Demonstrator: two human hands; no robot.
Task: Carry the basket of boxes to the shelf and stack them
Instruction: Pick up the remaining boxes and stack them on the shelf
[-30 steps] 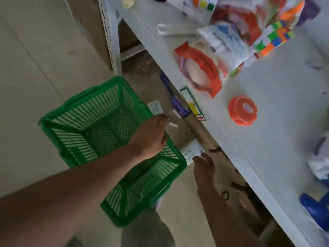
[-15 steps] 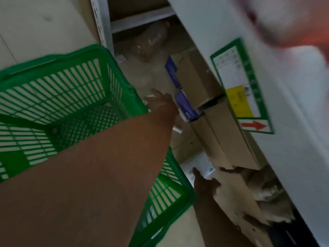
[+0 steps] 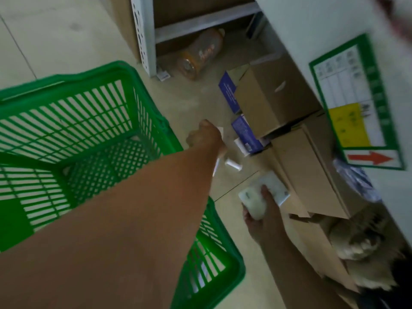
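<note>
The green plastic basket (image 3: 138, 121) stands on the floor at the left, and I see no boxes inside it. My left hand (image 3: 204, 136) reaches down past its rim toward the floor, fingers curled round a thin white box (image 3: 220, 131) whose edges show beyond the hand. My right hand (image 3: 259, 214) is lower right and grips a flat white box (image 3: 275, 187), thumb on top. Two blue boxes (image 3: 245, 134) lean against cardboard cartons under the white shelf (image 3: 312, 23).
A small white cylinder (image 3: 233, 165) lies on the floor just right of my left hand. Brown cartons (image 3: 274, 97) and crumpled paper fill the space under the shelf. An orange jar (image 3: 200, 54) lies near the shelf's perforated upright (image 3: 142, 34). A green-framed label (image 3: 354, 103) hangs on the shelf edge.
My head has dropped from above the shelf top to below its edge. My left hand reached further down past the basket. My right hand now grips the white box it was touching.
</note>
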